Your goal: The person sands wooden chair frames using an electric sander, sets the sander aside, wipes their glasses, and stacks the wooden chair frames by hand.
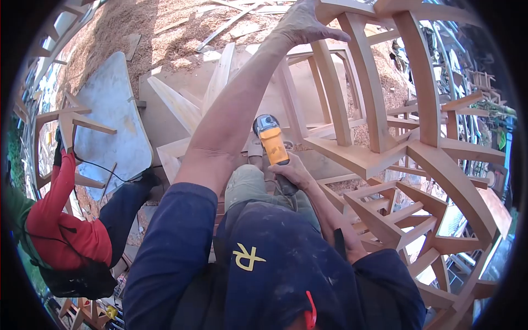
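Note:
An orange and black angle grinder point(272, 144) is held in my right hand point(294, 171), in front of my lap. My fingers wrap around its dark rear body, and its metal head points away from me. My left arm reaches far forward. At the top edge my left hand point(300, 25) is beside a wooden chair frame point(360, 66), its thumb stretched out toward the slats. The other fingers are partly cut off by the edge, and I cannot tell whether they touch the wood. The unfinished frame has curved slats and stands to my right.
More bare wooden frames point(423, 220) are stacked at the right. On the left, a person in a red sleeve point(52, 212) works at another wooden frame point(69, 124). A pale board point(113, 121) leans near them, with a dark cable point(107, 171) alongside. Wood shavings point(159, 38) cover the ground ahead.

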Motion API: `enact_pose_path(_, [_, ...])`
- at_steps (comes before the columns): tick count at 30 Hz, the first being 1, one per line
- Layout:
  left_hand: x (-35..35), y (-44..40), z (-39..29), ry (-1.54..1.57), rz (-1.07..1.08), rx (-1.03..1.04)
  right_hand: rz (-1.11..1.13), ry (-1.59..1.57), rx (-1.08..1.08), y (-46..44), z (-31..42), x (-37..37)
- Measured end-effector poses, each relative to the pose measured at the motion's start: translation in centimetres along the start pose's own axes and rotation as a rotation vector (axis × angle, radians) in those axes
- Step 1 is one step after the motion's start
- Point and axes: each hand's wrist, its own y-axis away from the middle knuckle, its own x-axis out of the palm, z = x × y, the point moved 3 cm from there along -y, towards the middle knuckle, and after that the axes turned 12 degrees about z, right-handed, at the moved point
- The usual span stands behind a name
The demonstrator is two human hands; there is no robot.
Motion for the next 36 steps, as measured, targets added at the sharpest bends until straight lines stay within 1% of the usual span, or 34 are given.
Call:
enact_pose_path(2, [-0.2,-1.6,0.1,0.095,0.008,0.086,-0.025,0.086,0.077,-0.5,-0.2,-0.9])
enact_pose_path(3, [0.1,-2.1,0.3,-0.001,-0.033,0.011,-0.038,0.112,0.06,-1.0,-0.6,-1.2])
enact_pose_path(6, [0.4,-2.8,0.4,0.354,0.079,-0.013,-0.072,0.134,0.035,-1.1,-1.3,-1.8])
enact_pose_path(10, [-0.2,-2.4,-1.0,-0.061,-0.083,-0.109,-0.046,0.066,0.004,-1.2,-0.2,-2.5])
enact_pose_path(11, [0.3,-3.2,1.0,-0.102,-0.052,-0.127,-0.047,0.039,0.003,-1.0,-0.4,-2.4])
enact_pose_path(14, [1.7,-6.1,6.7,-0.211,-0.063,-0.112,-0.056,0.025,0.023,-0.4,0.3,-3.0])
enact_pose_path(15, [1.5,-6.7,6.8,-0.209,-0.098,-0.045,-0.063,0.027,0.006,-0.3,0.7,-3.4])
enact_pose_path(18, [0.9,-8.2,7.7,-0.363,-0.01,-0.206,-0.09,-0.01,-0.019,0.5,1.1,-4.2])
enact_pose_path(19, [0.5,-10.2,9.7,-0.414,0.005,-0.196,-0.094,-0.027,-0.017,0.6,1.2,-4.6])
enact_pose_path(24, [0.4,-13.0,8.9,-0.48,0.096,-0.227,-0.086,-0.045,-0.018,1.1,2.6,-5.1])
enact_pose_path(27, [0.3,-15.0,9.4,-0.5,0.113,-0.254,-0.157,0.065,-0.052,0.4,1.6,-5.8])
enact_pose_path(31, [0.8,-16.9,10.6,-0.506,0.144,-0.293,-0.142,-0.01,0.014,0.9,1.2,-5.9])
enact_pose_path(33, [0.7,-17.4,11.3,-0.492,0.151,-0.302,-0.155,-0.008,0.017,0.6,1.0,-7.2])
enact_pose_path(34, [0.4,-17.3,11.7,-0.478,0.145,-0.314,-0.133,0.003,0.019,0.6,0.7,-7.7])
enact_pose_path(35, [0.1,-17.2,11.8,-0.464,0.125,-0.326,-0.079,-0.05,0.079,1.3,2.4,-8.1])
enact_pose_path(36, [-0.4,-16.8,11.8,-0.449,0.091,-0.338,-0.047,-0.082,0.037,1.3,2.9,-8.6])
